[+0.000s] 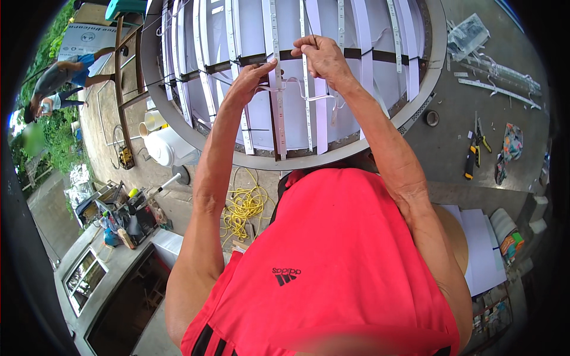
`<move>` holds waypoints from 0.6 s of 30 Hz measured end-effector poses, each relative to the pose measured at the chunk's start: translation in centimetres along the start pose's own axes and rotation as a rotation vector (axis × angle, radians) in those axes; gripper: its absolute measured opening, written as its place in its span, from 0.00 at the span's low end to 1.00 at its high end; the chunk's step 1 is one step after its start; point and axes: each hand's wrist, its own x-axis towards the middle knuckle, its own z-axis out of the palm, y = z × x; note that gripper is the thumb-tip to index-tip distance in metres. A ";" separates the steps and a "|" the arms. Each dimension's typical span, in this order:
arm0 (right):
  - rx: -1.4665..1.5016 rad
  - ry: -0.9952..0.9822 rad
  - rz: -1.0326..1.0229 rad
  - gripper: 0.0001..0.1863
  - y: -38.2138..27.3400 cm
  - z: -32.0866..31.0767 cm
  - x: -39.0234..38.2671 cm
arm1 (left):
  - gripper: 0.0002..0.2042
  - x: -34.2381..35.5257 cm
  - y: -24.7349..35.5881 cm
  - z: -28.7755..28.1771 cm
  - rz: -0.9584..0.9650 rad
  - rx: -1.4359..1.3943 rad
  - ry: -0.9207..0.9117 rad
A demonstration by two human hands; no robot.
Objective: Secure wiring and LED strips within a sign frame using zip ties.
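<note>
Before me lies a large round metal frame (pixel 438 83) crossed by white LED strips (pixel 280 124) on narrow slats. A dark crossbar (pixel 350 53) runs across it, with black cable ties (pixel 236 61) at several crossings. My left hand (pixel 252 83) is closed, its thumb and fingers pinching the edge of a strip near the middle. Just right of it, my right hand (pixel 326 59) is closed in a pinch over a neighbouring strip, at a thin black cable tie (pixel 306 21). Loose white wires (pixel 306 95) hang between the strips below both hands.
On the grey surface at right lie a tape roll (pixel 431 118), a yellow-black utility knife (pixel 471 161), pliers (pixel 485 139), a patterned cloth (pixel 510 145) and loose strips (pixel 499 92). A yellow cable (pixel 244 204) and white bucket (pixel 166 148) are at lower left. People (pixel 65 77) stand far left.
</note>
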 end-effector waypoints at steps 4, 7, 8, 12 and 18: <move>-0.387 0.095 0.004 0.17 0.6 2.4 2.1 | 0.27 0.1 -0.1 -0.5 -0.051 -0.210 -0.075; -0.508 0.095 -0.084 0.19 1.6 4.0 3.3 | 0.25 0.3 0.3 -1.3 -0.180 -0.260 -0.126; -0.575 0.135 -0.127 0.19 1.9 4.5 3.7 | 0.23 0.5 0.5 -1.6 -0.247 -0.288 -0.151; -0.529 0.122 -0.323 0.19 2.8 5.4 4.0 | 0.20 0.3 0.5 -1.9 -0.257 -0.392 -0.228; -0.581 0.141 -0.262 0.17 3.4 5.4 4.1 | 0.17 0.8 0.3 -1.7 -0.238 -0.517 -0.210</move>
